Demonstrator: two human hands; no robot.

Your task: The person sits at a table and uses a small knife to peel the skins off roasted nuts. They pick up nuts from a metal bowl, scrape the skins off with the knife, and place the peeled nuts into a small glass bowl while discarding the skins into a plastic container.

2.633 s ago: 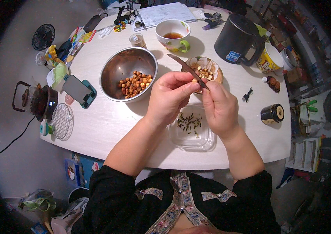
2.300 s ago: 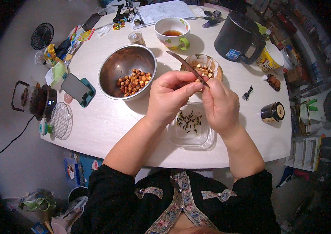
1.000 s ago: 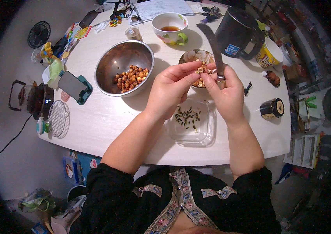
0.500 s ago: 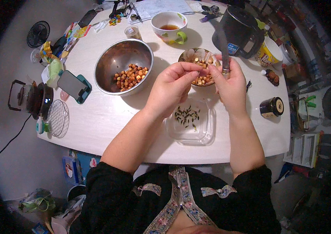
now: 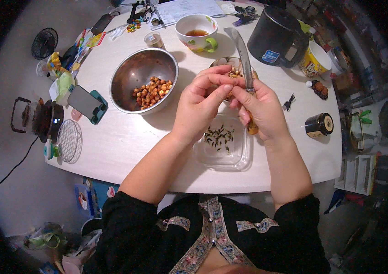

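In my right hand is a knife with a curved blade pointing up and away and a yellowish handle below the fist. My left hand is pinched against the right thumb; whatever small thing is between the fingertips is hidden. Behind both hands, partly covered, stands a small bowl with pale and brown pieces. Just under the hands, a clear square container holds small dark green sprouts. To the left, a steel bowl contains brown round seeds, like lotus seeds.
Toward the back are a cup of brown tea, a small plastic cup and a black kettle. A dark jar stands right. Leftward are a phone on a stand, a wire rack and a glass pot.
The knife has swung: its blade now leans leftward and its handle shows below my right fist. Both hands have come closer together, covering more of the small bowl.
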